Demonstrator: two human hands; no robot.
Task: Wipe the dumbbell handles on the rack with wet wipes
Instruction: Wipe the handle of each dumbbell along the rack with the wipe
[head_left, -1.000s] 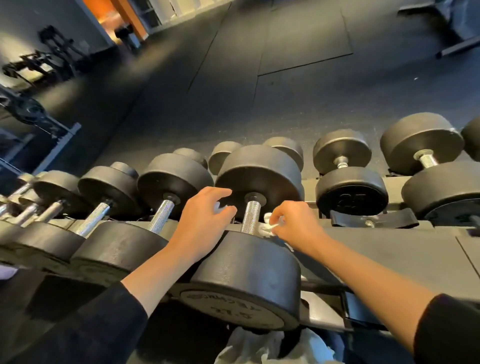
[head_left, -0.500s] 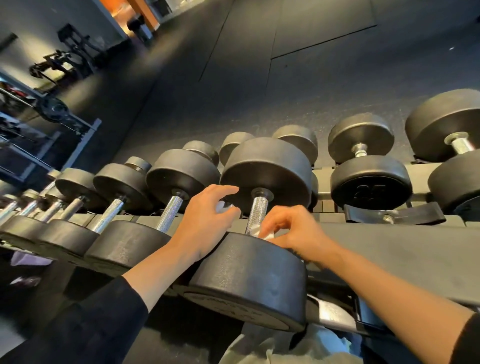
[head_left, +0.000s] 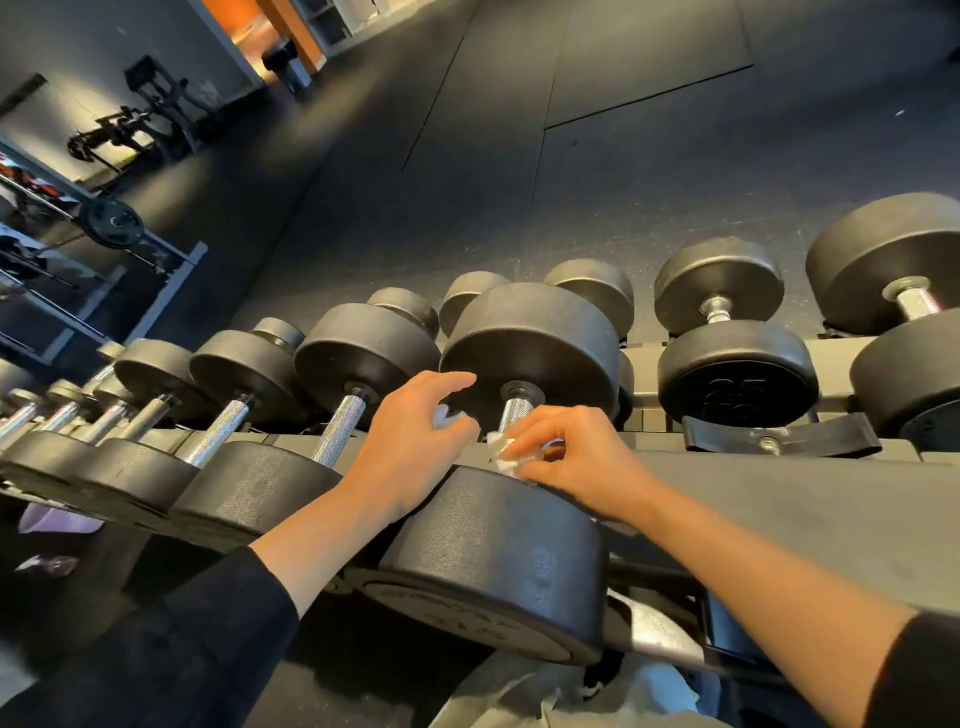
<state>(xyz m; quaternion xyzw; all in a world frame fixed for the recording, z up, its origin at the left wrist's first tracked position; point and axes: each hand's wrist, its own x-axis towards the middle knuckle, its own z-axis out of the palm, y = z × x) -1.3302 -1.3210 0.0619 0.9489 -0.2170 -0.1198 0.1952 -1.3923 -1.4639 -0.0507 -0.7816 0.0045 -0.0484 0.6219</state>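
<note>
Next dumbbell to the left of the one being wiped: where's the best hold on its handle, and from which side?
Judging by its pose, take the knurled handle mid-span, from above. The bar slopes up between its two black heads, which block both ends, and the rack lies beneath. The right hand holding the wet wipe could wrap over the top.

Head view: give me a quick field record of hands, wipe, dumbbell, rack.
left hand: fingers loosely curled beside the handle, white wipe showing under them
right hand: pinches a crumpled wet wipe
wipe position: against the lower end of the knurled handle
dumbbell: black, lying on the rack
neighbours: more dumbbells either side, handles bare
</note>
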